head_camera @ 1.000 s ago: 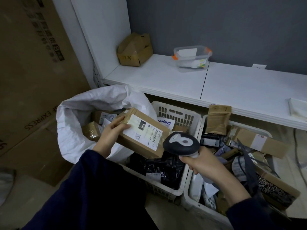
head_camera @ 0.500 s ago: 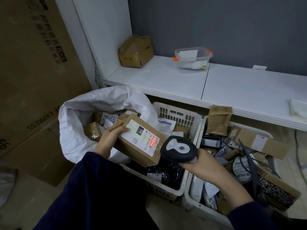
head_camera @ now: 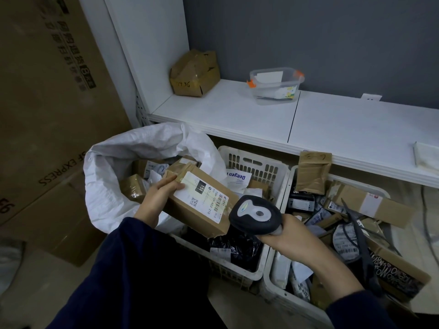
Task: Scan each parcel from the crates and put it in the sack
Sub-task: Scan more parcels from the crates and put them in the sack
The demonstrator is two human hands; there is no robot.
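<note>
Parcel (head_camera: 199, 205): brown carton, held in the air over the left crate (head_camera: 256, 160), its far end at the mouth of the sack (head_camera: 114, 167).

Hands:
- left hand (head_camera: 159, 198) grips the carton's taped far end, fingers lying over the top face at the edge of the label (head_camera: 202, 198)
- right hand (head_camera: 294, 236) is wrapped round the scanner (head_camera: 255, 216) handle, with the head just beside the carton's near corner

Step looks like scan, then drop. No beam shows on the label, so I can't tell whether the read has registered.

To do it well:
- keep the label face up and tilted toward the scanner head
- barcode (head_camera: 218, 198) sits on the near side of the label and is clear of the fingers. Keep it that way.
- the scanner head looks too close and off to one side. I'd back it off and aim along the barcode so the line spans every bar.
- glossy tape crosses the label end, so angle the carton slightly if glare kills the read
- confirm the read before letting go

Drop: the sack mouth is open and right beside the left hand, with parcels already inside. Swing left and release low so nothing tips out. The right crate (head_camera: 268, 281) is piled full, so keep the scanner in the right hand for the next pick.
</note>
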